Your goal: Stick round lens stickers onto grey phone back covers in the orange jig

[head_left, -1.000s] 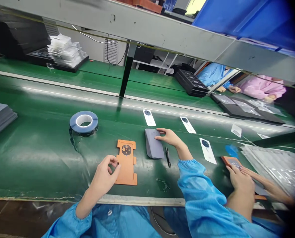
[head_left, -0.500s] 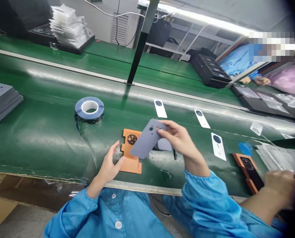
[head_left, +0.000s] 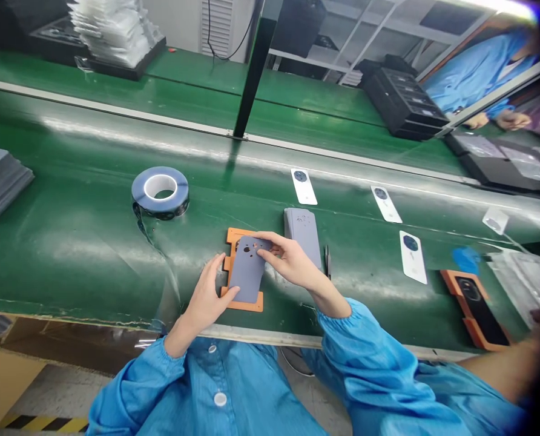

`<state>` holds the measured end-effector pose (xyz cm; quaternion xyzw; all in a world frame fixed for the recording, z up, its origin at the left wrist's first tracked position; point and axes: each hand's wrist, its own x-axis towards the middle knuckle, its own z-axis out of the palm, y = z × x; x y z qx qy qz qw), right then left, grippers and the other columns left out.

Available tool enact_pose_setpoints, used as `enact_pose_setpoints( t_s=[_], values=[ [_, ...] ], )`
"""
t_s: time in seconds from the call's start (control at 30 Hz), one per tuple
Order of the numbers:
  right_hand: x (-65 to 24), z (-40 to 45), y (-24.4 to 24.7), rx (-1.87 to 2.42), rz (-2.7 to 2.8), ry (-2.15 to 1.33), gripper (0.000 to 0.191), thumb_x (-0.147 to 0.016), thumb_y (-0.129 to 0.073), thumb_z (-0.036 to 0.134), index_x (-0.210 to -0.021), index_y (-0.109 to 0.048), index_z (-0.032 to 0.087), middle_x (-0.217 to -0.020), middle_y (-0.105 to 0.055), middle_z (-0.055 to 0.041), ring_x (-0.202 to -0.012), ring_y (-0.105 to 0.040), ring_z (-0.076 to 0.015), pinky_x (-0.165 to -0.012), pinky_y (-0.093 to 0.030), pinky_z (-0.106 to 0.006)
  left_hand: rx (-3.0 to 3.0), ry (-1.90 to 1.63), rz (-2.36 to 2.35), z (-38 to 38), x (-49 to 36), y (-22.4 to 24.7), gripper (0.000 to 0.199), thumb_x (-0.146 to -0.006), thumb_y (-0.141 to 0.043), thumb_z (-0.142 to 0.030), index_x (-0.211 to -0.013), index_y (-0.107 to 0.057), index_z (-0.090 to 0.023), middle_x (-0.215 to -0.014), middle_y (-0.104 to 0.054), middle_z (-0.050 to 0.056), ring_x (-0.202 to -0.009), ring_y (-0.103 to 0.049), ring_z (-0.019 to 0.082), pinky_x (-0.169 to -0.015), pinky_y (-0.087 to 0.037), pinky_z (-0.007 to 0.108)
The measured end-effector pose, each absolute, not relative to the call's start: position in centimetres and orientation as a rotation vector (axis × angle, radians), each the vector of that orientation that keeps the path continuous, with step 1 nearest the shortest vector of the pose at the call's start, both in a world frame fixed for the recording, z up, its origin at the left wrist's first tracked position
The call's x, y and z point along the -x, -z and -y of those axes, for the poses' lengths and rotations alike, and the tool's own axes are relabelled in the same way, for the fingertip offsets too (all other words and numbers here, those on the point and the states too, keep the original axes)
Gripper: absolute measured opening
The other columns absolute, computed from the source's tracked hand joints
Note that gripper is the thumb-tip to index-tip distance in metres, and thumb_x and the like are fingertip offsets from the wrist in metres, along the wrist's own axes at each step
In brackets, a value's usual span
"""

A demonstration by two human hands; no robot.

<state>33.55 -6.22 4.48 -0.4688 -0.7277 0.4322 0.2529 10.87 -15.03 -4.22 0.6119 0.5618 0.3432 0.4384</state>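
Note:
A grey phone-shaped sheet with holes (head_left: 246,275) lies over the orange fixture (head_left: 247,306), covering most of it. My right hand (head_left: 288,259) pinches the sheet's top right corner between thumb and fingers. At the fixture's left side is my left hand (head_left: 207,297), thumb touching the sheet's lower left edge and fingers apart beside the orange edge. A stack of similar grey sheets (head_left: 307,233) sits just behind my right hand, with black tweezers (head_left: 327,261) to its right.
A blue tape roll (head_left: 160,191) stands left of the fixture, and another grey stack (head_left: 0,184) at far left. White cards (head_left: 413,257) lie to the right. A second orange fixture (head_left: 474,309) holds a dark phone near a neighbouring person's arm (head_left: 501,366).
My right hand has brought the grey sheet left and down onto the orange fixture, turning it more upright. The grey stack behind is now uncovered. My left thumb has come to the sheet's edge.

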Motion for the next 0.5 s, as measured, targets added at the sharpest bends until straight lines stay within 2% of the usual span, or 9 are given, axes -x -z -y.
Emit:
enact_pose_setpoints(
  t_s=[0.2,0.37,0.5],
  values=[
    [-32.6,6.5,-2.2,1.336,2.219,-0.705,0.043,-0.093,-0.055,0.018,-0.136,-0.058,0.024,-0.125,-0.058,-0.0123,-0.115,-0.06,-0.0276,-0.101,-0.054,-0.049,-1.696,-0.825,-1.383,14.9,-10.7,4.2,0.073,-0.092,-0.063,-0.032,-0.157,-0.03,-0.026,-0.162,-0.036,0.014,-0.153,-0.03,0.03,-0.124,-0.029,0.052],
    [-31.7,6.4,-0.3,1.418,2.385,-0.358,0.049,-0.091,-0.052,0.017,-0.141,-0.053,0.012,-0.127,-0.054,-0.0199,-0.12,-0.054,-0.034,-0.103,-0.051,-0.052,-1.778,-0.827,-1.336,14.9,-10.8,4.0,0.069,-0.096,-0.059,-0.032,-0.158,-0.029,-0.025,-0.162,-0.037,0.013,-0.154,-0.027,0.03,-0.125,-0.028,0.053],
    [-30.9,7.3,0.1,1.437,2.466,-0.24,0.05,-0.094,-0.046,0.014,-0.143,-0.051,0.008,-0.139,-0.051,-0.0225,-0.127,-0.05,-0.0347,-0.108,-0.046,-0.053,-1.789,-0.818,-1.353,15.0,-10.9,4.3,0.07,-0.097,-0.056,-0.033,-0.16,-0.025,-0.026,-0.164,-0.034,0.013,-0.154,-0.027,0.03,-0.124,-0.029,0.054]
  ],
)
